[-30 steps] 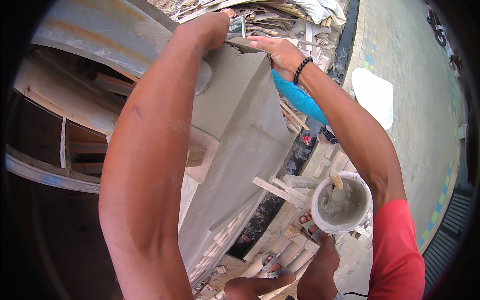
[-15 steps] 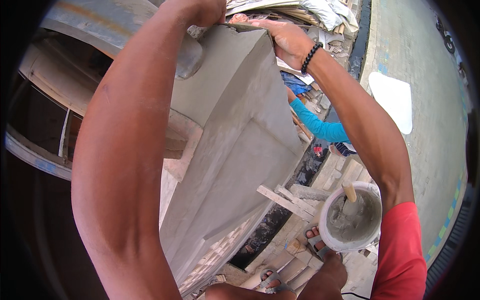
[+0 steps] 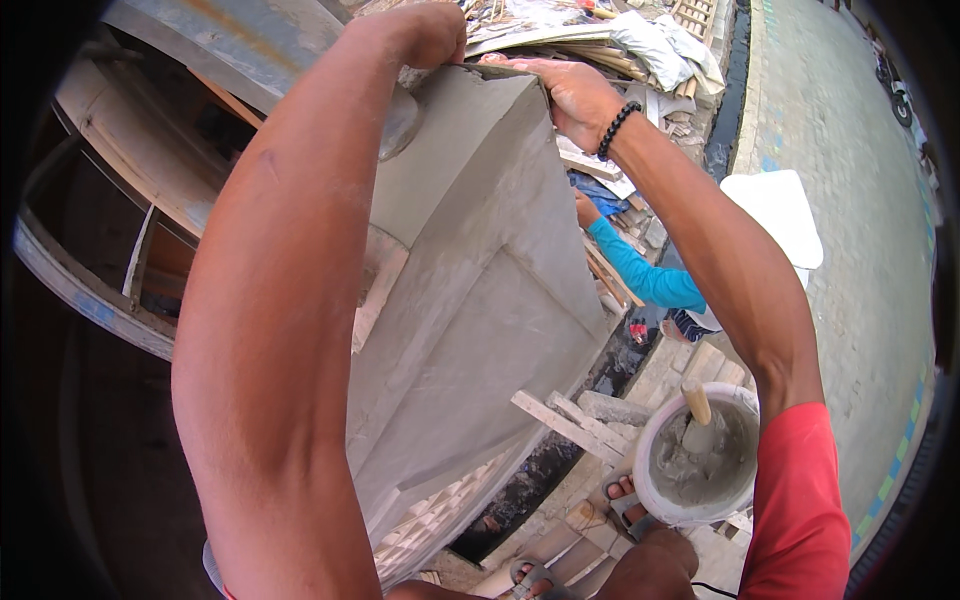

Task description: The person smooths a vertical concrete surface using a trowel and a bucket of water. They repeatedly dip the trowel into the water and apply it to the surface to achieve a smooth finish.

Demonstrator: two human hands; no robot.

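Observation:
Both arms reach up to the top end of a grey plastered wall block (image 3: 480,310). My left hand (image 3: 437,38) is closed above its far left corner; whatever it holds is hidden behind the hand. At the far right corner is my right hand (image 3: 583,98), a black bead bracelet (image 3: 618,130) round its wrist. Its fingers stretch along the far edge while the thumb comes down the side, on a thin dark strip (image 3: 543,84) lining that edge. The plaster is smooth and damp-looking, with a raised rectangular panel on the side face.
A bucket (image 3: 648,470) of grey mortar with a wooden-handled tool (image 3: 696,402) stands lower right, by my sandalled feet. A person's teal sleeve (image 3: 640,268) shows beyond the wall. A dark ditch (image 3: 535,485) runs below; scrap wood (image 3: 560,50) lies behind. At left is a curved frame (image 3: 90,290).
The view has shifted slightly, so the wall and both arms sit a little lower. My hands stay at the top edge. The person in teal has barely moved.

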